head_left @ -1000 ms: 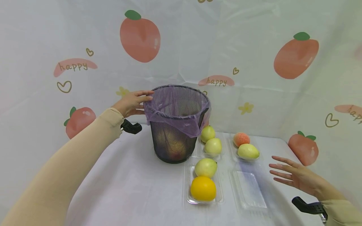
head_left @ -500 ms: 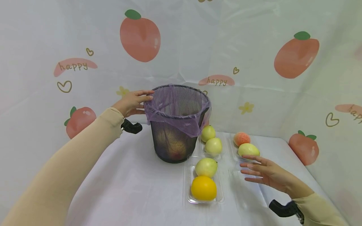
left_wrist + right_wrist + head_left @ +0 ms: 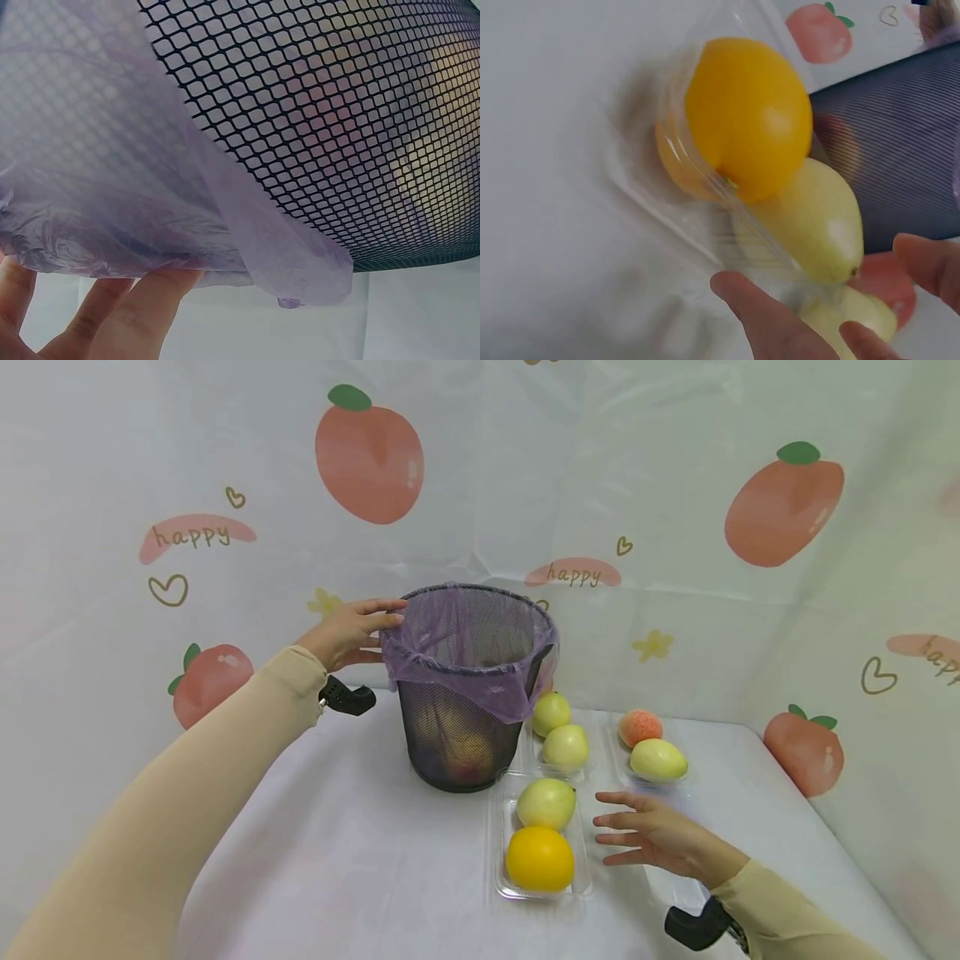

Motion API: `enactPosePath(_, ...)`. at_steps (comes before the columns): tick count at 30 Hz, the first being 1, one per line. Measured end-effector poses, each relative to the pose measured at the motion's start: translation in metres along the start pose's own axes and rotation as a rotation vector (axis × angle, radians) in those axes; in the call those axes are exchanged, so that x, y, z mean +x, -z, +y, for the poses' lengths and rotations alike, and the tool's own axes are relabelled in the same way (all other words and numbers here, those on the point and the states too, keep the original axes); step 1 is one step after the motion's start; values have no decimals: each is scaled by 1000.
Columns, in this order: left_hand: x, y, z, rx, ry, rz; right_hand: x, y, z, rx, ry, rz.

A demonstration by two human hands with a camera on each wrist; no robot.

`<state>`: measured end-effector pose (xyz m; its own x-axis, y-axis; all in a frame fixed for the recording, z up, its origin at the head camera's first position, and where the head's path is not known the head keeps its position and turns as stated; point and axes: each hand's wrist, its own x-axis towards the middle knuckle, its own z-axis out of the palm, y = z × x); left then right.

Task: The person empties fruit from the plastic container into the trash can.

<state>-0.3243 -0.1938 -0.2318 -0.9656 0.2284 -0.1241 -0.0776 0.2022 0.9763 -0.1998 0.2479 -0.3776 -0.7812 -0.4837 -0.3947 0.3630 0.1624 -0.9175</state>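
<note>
Right of the bin (image 3: 417,727), your right hand (image 3: 660,837) hovers, fingers spread, by a still-full tray (image 3: 506,887); your left hand (image 3: 348,633) touches the rim (image 3: 474,672), fingers spread; inside, fruit (image 3: 471,750) already lies.

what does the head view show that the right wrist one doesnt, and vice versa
Only the head view: the open top of the mesh bin, the "happy" lettering on the backdrop and the right sleeve.

Only the right wrist view: the small green stem end on the yellow fruit.

Both: that yellow fruit beside a pale green fruit in a clear tray, the bin's dark side, and the right hand. The left hand seems shared too, though just a blurred bit shows in the wrist view's corner.
</note>
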Motion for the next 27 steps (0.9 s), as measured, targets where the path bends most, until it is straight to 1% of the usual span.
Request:
enactPosePath(5, 0, 0, 0, 0, 2, 3, 9, -11, 7, 23, -50, 42)
enactPosePath(10, -1, 0, 0, 9, 0, 6, 16, -21, 13, 29, -84, 70)
enactPosePath(14, -1, 0, 0, 2, -2, 6, 22, -23, 18, 23, -110, 73)
enactPosePath(15, -1, 0, 0, 1, -3, 6, 23, -23, 19, 29, -112, 60)
enactPosePath(19, -1, 0, 0, -2, -1, 7, 27, -26, 19, 37, -131, 65)
enactPosePath(23, -1, -1, 0, -3, 1, 10, 27, -33, 18, 26, -144, 106)
enactPosePath(27, -1, -1, 1, 4, 4, 10, 28, -37, 18, 38, -166, 146)
